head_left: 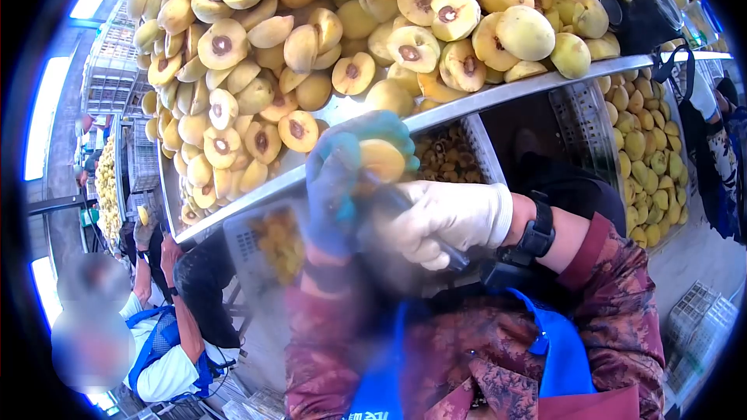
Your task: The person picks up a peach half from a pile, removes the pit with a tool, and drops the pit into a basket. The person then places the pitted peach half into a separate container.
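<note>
My left hand (pixel 331 175), in a blue-green glove, is wrapped round a yellow peach (pixel 381 159) just off the table's near edge. Close beside it my right hand (pixel 451 218), in a white glove, grips a black-handled tool (pixel 454 258). The tool's working end is blurred and lies close to the peach. Halved peaches, many with the brown stone showing, are heaped on the metal table (pixel 443 113) right in front of my hands; one cut half (pixel 298 131) lies near the rim.
Below the table edge stand a crate of dark stones (pixel 451 159) and, left, a crate with yellow pieces (pixel 280 245). More peaches fill a crate (pixel 642 155) at right. A black cup-like object (pixel 642 19) rests on the table. Another person (pixel 167 342) works at left.
</note>
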`<state>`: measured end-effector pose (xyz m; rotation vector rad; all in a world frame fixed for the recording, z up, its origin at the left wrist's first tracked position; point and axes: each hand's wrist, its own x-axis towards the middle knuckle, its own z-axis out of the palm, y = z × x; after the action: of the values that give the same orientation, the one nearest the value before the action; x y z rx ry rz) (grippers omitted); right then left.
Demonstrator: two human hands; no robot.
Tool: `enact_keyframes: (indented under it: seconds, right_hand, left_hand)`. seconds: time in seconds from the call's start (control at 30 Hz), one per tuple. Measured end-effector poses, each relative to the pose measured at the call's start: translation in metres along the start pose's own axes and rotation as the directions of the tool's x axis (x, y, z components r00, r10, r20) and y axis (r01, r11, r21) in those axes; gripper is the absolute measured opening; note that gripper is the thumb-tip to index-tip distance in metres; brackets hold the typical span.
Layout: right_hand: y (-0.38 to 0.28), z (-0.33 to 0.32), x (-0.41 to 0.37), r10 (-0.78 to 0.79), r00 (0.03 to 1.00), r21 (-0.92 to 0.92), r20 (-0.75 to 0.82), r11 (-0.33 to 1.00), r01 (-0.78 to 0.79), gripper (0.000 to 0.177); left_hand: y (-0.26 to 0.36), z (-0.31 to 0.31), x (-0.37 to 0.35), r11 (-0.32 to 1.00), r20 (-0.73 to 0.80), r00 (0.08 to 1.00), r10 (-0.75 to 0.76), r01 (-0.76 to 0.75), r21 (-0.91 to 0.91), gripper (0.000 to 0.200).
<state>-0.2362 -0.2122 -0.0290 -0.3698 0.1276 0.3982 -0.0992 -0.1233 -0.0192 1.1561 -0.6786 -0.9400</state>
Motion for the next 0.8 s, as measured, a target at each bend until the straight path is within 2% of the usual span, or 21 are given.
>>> enact_keyframes:
  seconds: [0.03,0.07,0.1,0.13,0.23,0.33,0.4,0.43,0.47,0.5,0.53,0.57,0.6,0.63,0.67,0.7,0.8]
  right_hand:
    - [0.0,0.001,0.003,-0.101,0.994,-0.304,-0.053,0.949,0.08,0.012]
    - [0.002,0.0,0.005,-0.259,0.955,-0.615,-0.146,0.78,0.117,0.013]
    - [0.005,0.0,0.008,-0.431,0.886,-0.852,-0.172,0.516,0.085,0.015]
    - [0.009,-0.002,0.011,-0.592,0.796,-0.98,-0.128,0.199,-0.009,0.019]
    - [0.019,-0.018,0.015,-0.679,0.706,-0.976,0.198,-0.203,0.079,0.02]
    - [0.02,-0.022,0.014,-0.63,0.762,-0.953,0.147,-0.295,-0.061,0.02]
    - [0.013,-0.014,0.002,-0.578,0.809,-0.83,0.103,-0.498,-0.251,0.015]
    - [0.012,-0.02,0.005,-0.494,0.869,-0.789,-0.039,-0.518,-0.33,0.015]
    - [0.011,-0.026,0.008,-0.408,0.894,-0.735,-0.188,-0.545,-0.403,0.014]
    - [0.013,-0.031,0.004,-0.372,0.9,-0.709,-0.226,-0.571,-0.414,0.014]
    - [0.017,-0.035,-0.001,-0.34,0.902,-0.681,-0.267,-0.595,-0.426,0.014]
    - [0.021,-0.037,-0.003,-0.307,0.9,-0.654,-0.311,-0.617,-0.437,0.014]
    - [0.021,-0.035,-0.003,-0.318,0.909,-0.677,-0.272,-0.607,-0.415,0.013]
    - [0.019,-0.032,-0.005,-0.33,0.915,-0.697,-0.233,-0.599,-0.393,0.013]
    - [0.018,-0.03,-0.005,-0.341,0.92,-0.715,-0.195,-0.593,-0.371,0.012]
    - [0.022,-0.035,-0.004,-0.344,0.924,-0.717,-0.166,-0.602,-0.352,0.012]
    - [0.028,-0.034,0.002,-0.4,0.913,-0.755,-0.081,-0.574,-0.318,0.013]
  left_hand:
    - [-0.004,-0.002,0.003,0.999,-0.018,1.0,0.002,-0.002,-0.041,0.059]
    - [-0.008,-0.005,0.004,0.997,-0.037,0.999,0.007,-0.01,-0.081,0.059]
    - [-0.011,-0.006,0.004,1.0,-0.083,0.996,0.023,-0.024,-0.014,0.055]
    - [-0.007,0.008,0.004,0.997,-0.142,0.99,0.022,-0.033,-0.077,0.053]
    - [-0.002,0.012,0.004,0.988,-0.232,0.972,0.02,-0.056,-0.147,0.051]
    - [0.01,-0.001,0.0,0.968,-0.268,0.963,-0.017,-0.051,-0.245,0.047]
    - [0.021,-0.016,-0.006,0.95,-0.295,0.955,-0.04,-0.055,-0.307,0.045]
    - [0.026,-0.031,-0.01,0.932,-0.326,0.945,-0.027,-0.094,-0.35,0.042]
    - [0.032,-0.044,-0.018,0.982,-0.438,0.894,0.089,-0.153,-0.111,0.039]
    - [0.037,-0.066,-0.029,0.982,-0.51,0.84,0.186,-0.151,0.11,0.037]
    - [0.047,-0.099,-0.044,0.893,-0.425,0.861,0.279,-0.07,0.445,0.041]
    - [0.057,-0.133,-0.058,0.686,-0.333,0.869,0.367,-0.011,0.728,0.045]
    - [0.057,-0.163,-0.064,0.656,-0.45,0.842,0.298,0.162,0.737,0.045]
    - [0.067,-0.165,-0.069,0.007,-0.273,0.882,0.386,0.292,0.956,0.044]
    - [0.074,-0.163,-0.073,-0.642,-0.087,0.938,0.336,0.296,0.707,0.043]
    - [0.073,-0.159,-0.068,-0.538,-0.107,0.923,0.369,0.307,0.785,0.046]
    - [0.06,-0.146,-0.026,-0.254,0.018,0.931,0.365,0.081,0.964,0.049]
